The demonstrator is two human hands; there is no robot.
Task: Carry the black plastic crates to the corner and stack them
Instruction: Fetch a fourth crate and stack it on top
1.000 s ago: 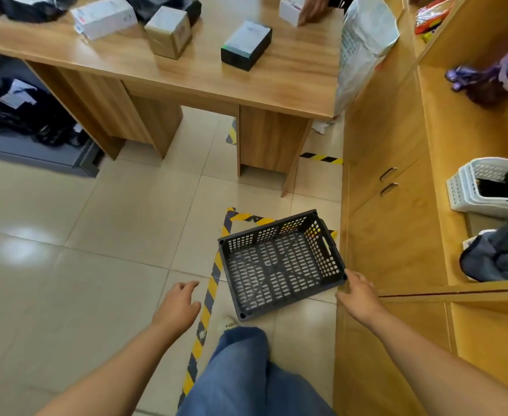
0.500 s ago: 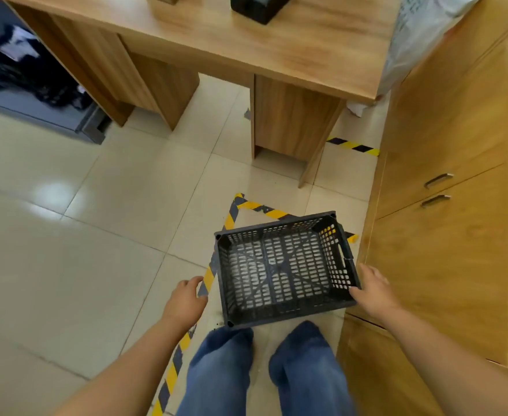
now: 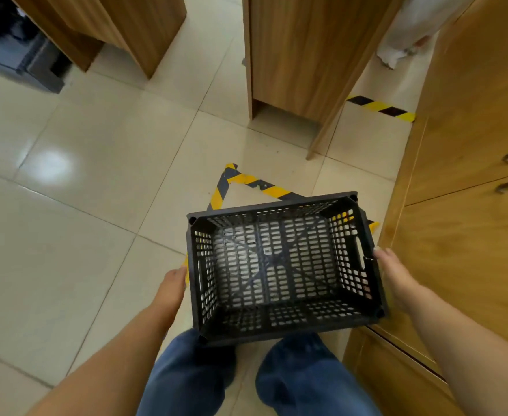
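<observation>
An empty black plastic crate (image 3: 279, 319) with slotted walls and floor sits level between my two hands, just in front of my knees and over the yellow-and-black floor tape (image 3: 246, 179). My left hand (image 3: 171, 283) presses against its left wall, with the fingertips hidden behind that wall. On the other side, my right hand (image 3: 393, 274) grips the right wall beside the handle slot. Its near edge overlaps my jeans. Only this one crate is in view.
A wooden cabinet (image 3: 462, 235) with drawer handles stands close on the right. The wooden table's legs (image 3: 291, 55) rise ahead. A white bag (image 3: 411, 28) hangs at the upper right. Pale floor tiles (image 3: 67, 235) stretch out to the left.
My left hand has closed in from the floor tape onto the crate's left wall. The crate now looks nearer and larger, and my view has tilted further down.
</observation>
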